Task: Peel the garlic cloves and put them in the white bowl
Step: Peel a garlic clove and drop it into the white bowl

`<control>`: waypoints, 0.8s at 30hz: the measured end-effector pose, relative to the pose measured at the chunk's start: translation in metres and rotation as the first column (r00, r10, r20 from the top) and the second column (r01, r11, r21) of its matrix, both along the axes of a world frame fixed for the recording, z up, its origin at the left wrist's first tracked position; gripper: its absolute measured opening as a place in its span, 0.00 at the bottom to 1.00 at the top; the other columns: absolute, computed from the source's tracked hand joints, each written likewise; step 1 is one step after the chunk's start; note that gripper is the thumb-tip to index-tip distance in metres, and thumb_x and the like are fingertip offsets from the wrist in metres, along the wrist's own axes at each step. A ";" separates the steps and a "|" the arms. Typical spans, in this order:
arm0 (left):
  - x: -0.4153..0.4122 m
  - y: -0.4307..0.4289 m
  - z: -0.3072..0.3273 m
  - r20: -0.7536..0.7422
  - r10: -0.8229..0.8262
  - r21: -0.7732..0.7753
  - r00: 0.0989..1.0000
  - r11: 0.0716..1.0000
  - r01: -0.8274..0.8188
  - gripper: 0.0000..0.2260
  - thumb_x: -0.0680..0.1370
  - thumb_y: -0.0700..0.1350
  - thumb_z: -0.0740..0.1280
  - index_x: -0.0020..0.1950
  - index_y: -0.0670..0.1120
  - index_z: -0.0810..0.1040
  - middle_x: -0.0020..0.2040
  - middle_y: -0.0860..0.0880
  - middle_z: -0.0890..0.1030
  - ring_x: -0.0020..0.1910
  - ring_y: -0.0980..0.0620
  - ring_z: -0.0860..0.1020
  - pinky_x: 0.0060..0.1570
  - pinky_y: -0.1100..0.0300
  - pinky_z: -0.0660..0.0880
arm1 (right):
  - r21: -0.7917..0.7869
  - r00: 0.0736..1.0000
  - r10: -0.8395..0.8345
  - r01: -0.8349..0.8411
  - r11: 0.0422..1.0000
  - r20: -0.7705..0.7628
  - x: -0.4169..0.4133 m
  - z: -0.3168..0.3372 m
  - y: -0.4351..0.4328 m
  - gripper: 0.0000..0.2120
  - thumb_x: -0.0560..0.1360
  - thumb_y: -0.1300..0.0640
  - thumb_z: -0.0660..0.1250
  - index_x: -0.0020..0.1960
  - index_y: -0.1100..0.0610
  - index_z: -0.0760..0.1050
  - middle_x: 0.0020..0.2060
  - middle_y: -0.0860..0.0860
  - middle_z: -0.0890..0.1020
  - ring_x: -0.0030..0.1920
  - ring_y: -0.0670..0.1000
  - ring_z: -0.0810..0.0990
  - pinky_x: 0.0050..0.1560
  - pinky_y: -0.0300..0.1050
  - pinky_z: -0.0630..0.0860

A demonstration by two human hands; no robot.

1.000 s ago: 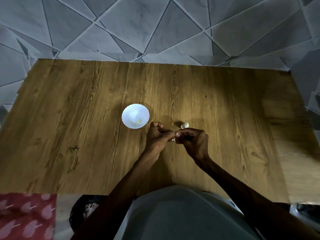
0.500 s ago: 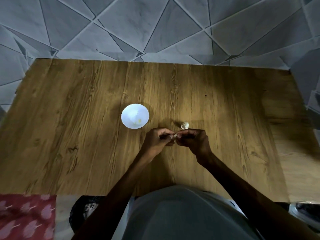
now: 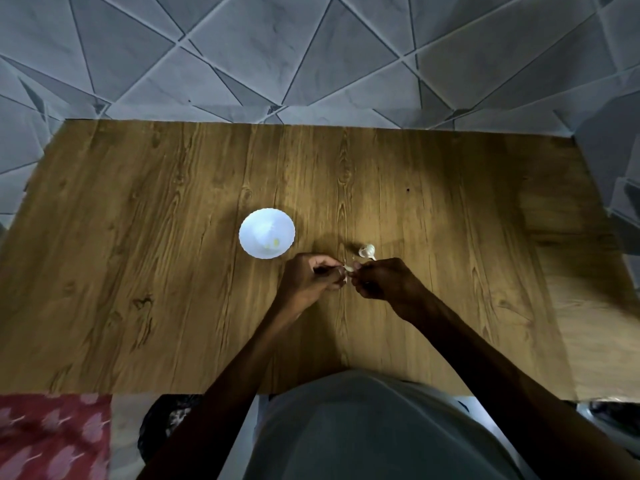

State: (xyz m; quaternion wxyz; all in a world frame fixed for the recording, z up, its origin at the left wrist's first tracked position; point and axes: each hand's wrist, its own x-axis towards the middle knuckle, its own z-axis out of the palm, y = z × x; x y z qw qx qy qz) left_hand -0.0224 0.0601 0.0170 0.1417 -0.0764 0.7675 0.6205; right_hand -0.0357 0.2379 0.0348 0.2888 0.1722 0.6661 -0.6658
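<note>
Table [image 3: 173, 237]: 1 bowl [image 3: 254, 225], upright, placed left of the hands and apart from them. 1 pale yellow piece [image 3: 275, 242] was seen inside it, on the side nearer the person; too small for it to be called a peeled clove with certainty.

2 hands were held together near the table centre, fingertips meeting. 1 clove [image 3: 349, 269] was pinched between them. Left hand [image 3: 308, 282]: fingers curled, clove gripped at the tips. Right hand [image 3: 388, 280]: fingers curled, the clove's other end pinched by thumb and fingertip. How much skin was off could not be told.

1 more garlic piece [image 3: 367, 251] was seen on the table just beyond the right hand, well apart from the bowl.

1 red patterned cloth [image 3: 52, 438] was seen below the table's near edge, at left.
</note>
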 end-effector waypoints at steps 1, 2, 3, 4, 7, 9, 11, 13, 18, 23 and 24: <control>-0.002 -0.001 -0.004 -0.020 -0.011 -0.092 1.000 0.996 0.009 0.01 0.73 0.42 0.74 0.44 0.47 0.84 0.38 0.49 0.85 0.35 0.52 0.84 0.42 0.56 0.81 | -0.040 0.998 -0.012 0.015 0.999 0.059 -0.001 0.000 0.000 0.06 0.78 0.65 0.67 0.48 0.67 0.81 0.36 0.58 0.82 0.35 0.50 0.81 0.37 0.39 0.79; -0.003 -0.002 -0.008 -0.048 -0.044 -0.214 0.998 0.976 0.033 0.02 0.72 0.44 0.75 0.42 0.50 0.84 0.36 0.52 0.84 0.33 0.55 0.82 0.40 0.58 0.79 | -0.068 0.996 -0.020 0.027 0.997 0.090 -0.001 -0.001 0.000 0.05 0.78 0.65 0.67 0.48 0.66 0.80 0.36 0.57 0.82 0.35 0.49 0.81 0.36 0.38 0.78; -0.004 -0.003 -0.010 -0.069 -0.087 -0.332 0.994 0.941 0.059 0.03 0.71 0.46 0.76 0.41 0.51 0.84 0.36 0.53 0.84 0.33 0.58 0.81 0.39 0.60 0.77 | -0.085 0.994 -0.023 0.032 0.996 0.102 -0.001 -0.002 0.000 0.05 0.78 0.65 0.67 0.47 0.65 0.80 0.37 0.57 0.82 0.36 0.50 0.81 0.37 0.39 0.78; -0.004 -0.003 -0.011 -0.081 -0.115 -0.396 0.990 0.915 0.074 0.03 0.71 0.45 0.75 0.42 0.51 0.84 0.38 0.54 0.84 0.34 0.60 0.80 0.39 0.61 0.77 | -0.095 0.994 -0.022 0.032 0.995 0.104 0.000 -0.004 0.000 0.04 0.77 0.64 0.67 0.46 0.64 0.81 0.38 0.57 0.82 0.37 0.50 0.81 0.38 0.39 0.78; -0.004 0.000 -0.008 -0.046 -0.076 -0.265 0.996 0.962 0.061 0.06 0.76 0.38 0.70 0.49 0.48 0.84 0.43 0.51 0.85 0.39 0.56 0.83 0.43 0.55 0.82 | -0.103 0.994 -0.031 0.043 0.994 0.109 -0.001 -0.009 0.001 0.04 0.77 0.63 0.69 0.47 0.63 0.81 0.39 0.57 0.83 0.39 0.52 0.81 0.41 0.41 0.79; -0.003 0.002 -0.005 -0.026 -0.045 -0.086 0.999 0.995 0.043 0.06 0.78 0.38 0.68 0.52 0.46 0.83 0.46 0.48 0.85 0.42 0.51 0.85 0.45 0.53 0.83 | -0.071 0.995 -0.027 0.034 0.997 0.097 -0.001 -0.010 0.002 0.05 0.77 0.62 0.69 0.48 0.63 0.81 0.39 0.57 0.83 0.40 0.53 0.81 0.42 0.43 0.79; 0.000 0.004 -0.002 -0.009 -0.009 0.016 1.000 1.000 0.009 0.06 0.77 0.38 0.70 0.53 0.43 0.83 0.47 0.46 0.85 0.43 0.49 0.85 0.45 0.54 0.82 | -0.045 0.999 -0.009 0.011 0.999 0.032 -0.001 -0.009 0.002 0.06 0.76 0.61 0.70 0.49 0.63 0.82 0.40 0.59 0.84 0.40 0.54 0.82 0.43 0.44 0.79; 0.001 0.005 0.002 0.038 0.055 0.085 0.998 0.995 -0.058 0.08 0.75 0.38 0.73 0.53 0.40 0.83 0.46 0.44 0.85 0.44 0.50 0.84 0.44 0.58 0.80 | -0.026 0.997 -0.004 0.002 1.000 -0.073 0.001 -0.006 0.001 0.05 0.74 0.61 0.71 0.48 0.61 0.83 0.42 0.60 0.84 0.40 0.54 0.83 0.43 0.46 0.81; 0.002 0.006 0.007 0.056 0.097 0.146 0.994 0.984 -0.104 0.12 0.71 0.42 0.76 0.53 0.42 0.84 0.46 0.46 0.86 0.46 0.51 0.84 0.48 0.61 0.79 | 0.157 0.979 0.009 0.024 0.987 -0.205 0.001 -0.006 -0.003 0.05 0.73 0.62 0.73 0.48 0.63 0.83 0.39 0.57 0.85 0.39 0.54 0.85 0.41 0.44 0.82; 0.004 0.004 0.011 -0.162 0.015 0.027 0.987 1.000 -0.011 0.11 0.72 0.40 0.75 0.54 0.46 0.82 0.43 0.50 0.85 0.45 0.53 0.83 0.50 0.60 0.79 | 0.058 0.999 -0.046 0.048 0.997 -0.023 -0.004 -0.001 -0.002 0.06 0.75 0.65 0.69 0.49 0.66 0.82 0.38 0.58 0.84 0.38 0.53 0.82 0.38 0.42 0.79; 0.006 0.004 0.013 -0.222 -0.013 -0.005 0.975 1.000 0.012 0.11 0.73 0.39 0.74 0.54 0.46 0.82 0.43 0.51 0.85 0.45 0.53 0.83 0.50 0.60 0.79 | 0.039 0.999 -0.030 0.029 0.999 0.028 -0.005 -0.001 -0.002 0.07 0.75 0.64 0.68 0.50 0.67 0.81 0.37 0.57 0.83 0.37 0.52 0.82 0.38 0.42 0.78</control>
